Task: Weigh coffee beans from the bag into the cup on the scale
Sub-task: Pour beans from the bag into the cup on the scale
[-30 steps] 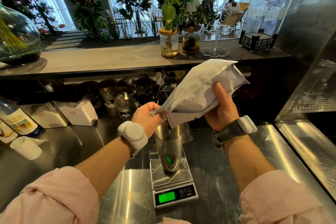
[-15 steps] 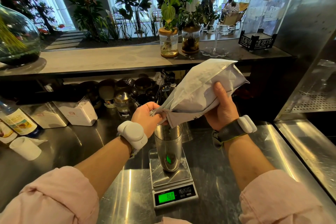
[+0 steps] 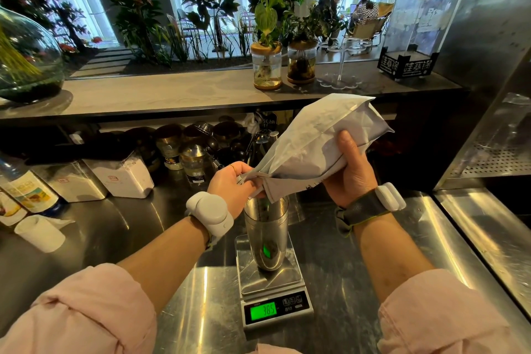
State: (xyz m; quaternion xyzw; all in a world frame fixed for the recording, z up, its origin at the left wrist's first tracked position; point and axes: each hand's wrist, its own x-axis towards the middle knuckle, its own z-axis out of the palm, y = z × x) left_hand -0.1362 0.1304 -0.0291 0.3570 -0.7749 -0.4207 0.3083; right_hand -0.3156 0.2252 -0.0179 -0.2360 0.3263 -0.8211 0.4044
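White bag [image 3: 313,146] tilted mouth-down over steel cup [image 3: 265,236] on scale [image 3: 271,290]

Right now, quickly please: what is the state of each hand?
Left hand: closed, pinching the mouth of the bag over the cup.
Right hand: closed, gripping the bag's body from below.

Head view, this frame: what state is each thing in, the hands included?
bag: open, tilted, mouth down over the cup.
cup: upright on the scale, open-topped; contents hard to see.
scale: on, readout lit green, digits 385.
left hand: pinches the bag's mouth.
right hand: grips the bag's body from below.
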